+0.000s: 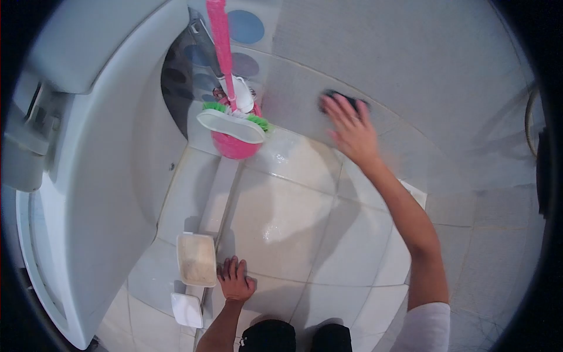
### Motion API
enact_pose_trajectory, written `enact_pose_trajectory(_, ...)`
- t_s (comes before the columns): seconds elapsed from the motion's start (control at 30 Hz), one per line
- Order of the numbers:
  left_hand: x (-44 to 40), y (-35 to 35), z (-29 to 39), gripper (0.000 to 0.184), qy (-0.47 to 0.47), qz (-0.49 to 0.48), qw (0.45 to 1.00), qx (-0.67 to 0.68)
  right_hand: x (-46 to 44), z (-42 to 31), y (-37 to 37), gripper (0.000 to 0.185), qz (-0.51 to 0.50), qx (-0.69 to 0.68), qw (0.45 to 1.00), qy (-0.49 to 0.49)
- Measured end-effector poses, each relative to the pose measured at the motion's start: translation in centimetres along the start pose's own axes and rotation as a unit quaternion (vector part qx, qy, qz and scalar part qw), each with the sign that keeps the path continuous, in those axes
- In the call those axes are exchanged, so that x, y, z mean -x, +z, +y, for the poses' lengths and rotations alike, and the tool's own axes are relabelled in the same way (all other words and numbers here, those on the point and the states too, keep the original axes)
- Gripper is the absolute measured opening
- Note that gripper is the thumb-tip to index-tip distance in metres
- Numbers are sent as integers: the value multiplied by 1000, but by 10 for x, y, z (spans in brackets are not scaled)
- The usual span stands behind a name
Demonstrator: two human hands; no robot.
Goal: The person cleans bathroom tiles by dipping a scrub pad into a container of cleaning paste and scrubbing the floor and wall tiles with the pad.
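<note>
My right hand [354, 130] reaches up to the grey wall tiles and presses a small black scrubbing pad [350, 101] against them. Its fingers lie over the pad and are slightly blurred, so the pad's exact shape is partly hidden. Low in the view, my left hand [236, 284] rests with fingers spread at the edge of a low white tiled ledge [219, 199]. Just left of those fingers sits a white rectangular container [197, 260] with a beige inside, and below it a white square lid-like piece [187, 310].
A pink bucket-like holder [236, 145] stands in the corner with a white-and-green brush head [231, 125] and a pink handle [221, 44]. The white toilet [111, 176] takes up the left side. Wet-looking floor tiles [281, 217] lie between my hands.
</note>
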State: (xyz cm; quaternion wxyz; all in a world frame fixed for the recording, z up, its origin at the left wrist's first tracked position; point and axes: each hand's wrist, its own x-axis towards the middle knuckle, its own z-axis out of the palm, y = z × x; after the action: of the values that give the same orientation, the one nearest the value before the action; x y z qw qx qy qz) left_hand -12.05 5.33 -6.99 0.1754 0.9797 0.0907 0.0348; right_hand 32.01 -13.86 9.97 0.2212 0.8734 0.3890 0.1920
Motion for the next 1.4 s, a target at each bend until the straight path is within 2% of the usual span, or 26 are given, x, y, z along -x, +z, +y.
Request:
enact_pose_trajectory(0.03, 1, 0, -1, 55, -1, -8, 1000, 2, -33, -20, -4, 65, 33, -21, 999, -13)
enact_pose_trajectory(0.1, 3, 2, 1, 55, -3, -17, 1000, 2, -84, -55, -15, 65, 58, 34, 997, -48)
enact_pose_trajectory(0.2, 4, 0, -3, 56, -1, -18, 1000, 12, -77, -54, -7, 66, 69, 12, 997, -36)
enact_pose_trajectory(0.23, 3, 0, -2, 56, -9, -16, 1000, 4, -55, -42, 0, 66, 27, 10, 999, -32)
enact_pose_trajectory(0.3, 4, 2, 1, 56, -22, -15, 1000, 8, 0, -10, 14, 67, 1, 97, 995, -20)
enact_pose_trajectory(0.4, 3, 5, 1, 56, -18, 5, 1000, 6, 25, 0, 11, 67, -34, 105, 994, -2)
enact_pose_trajectory(0.43, 2, 3, 1, 55, -19, -1, 1000, 4, 13, -10, 5, 68, -48, 83, 995, 7)
enact_pose_trajectory(0.57, 1, 2, 0, 55, -21, -13, 1000, -2, -63, -66, 0, 67, 6, 52, 998, -19)
enact_pose_trajectory(0.67, 3, 3, -2, 55, -14, -1, 1000, 17, -63, -69, 6, 67, 15, 28, 999, -1)
enact_pose_trajectory(0.77, 4, 3, -1, 55, -18, -2, 1000, 6, 7, -24, 17, 71, -1, -19, 999, 50)
enact_pose_trajectory(0.83, 2, 4, 0, 56, -20, 0, 1000, 12, 59, 3, 23, 74, -13, 27, 996, 88)
enact_pose_trajectory(0.87, 2, 5, -1, 56, -19, -3, 1000, 10, 57, 3, 28, 74, -13, 30, 996, 84)
enact_pose_trajectory(0.97, 3, 6, -1, 57, -26, 4, 1000, 9, 37, -15, 30, 73, -2, 5, 993, 122)
enact_pose_trajectory(1.03, 1, 7, -2, 56, -20, 5, 1000, 5, -31, -50, 17, 71, 31, -68, 995, 66)
enact_pose_trajectory(1.13, 2, 5, -1, 56, -16, 1, 1000, 5, -100, -84, 1, 67, 73, -65, 995, 17)
enact_pose_trajectory(1.2, 1, 4, -2, 56, -19, 4, 1000, 13, -104, -89, 7, 64, 105, 37, 994, -2)
enact_pose_trajectory(1.3, 3, 3, -2, 54, -3, 3, 1000, 11, -60, -47, 21, 64, 56, -31, 997, -45)
enact_pose_trajectory(1.37, 3, 7, -2, 54, -9, 1, 1000, 12, -28, -5, 3, 64, 85, -77, 992, 57)
enact_pose_trajectory(1.4, 2, 5, 2, 54, -18, 1, 1000, 17, -21, 14, -11, 63, 138, -33, 985, 97)
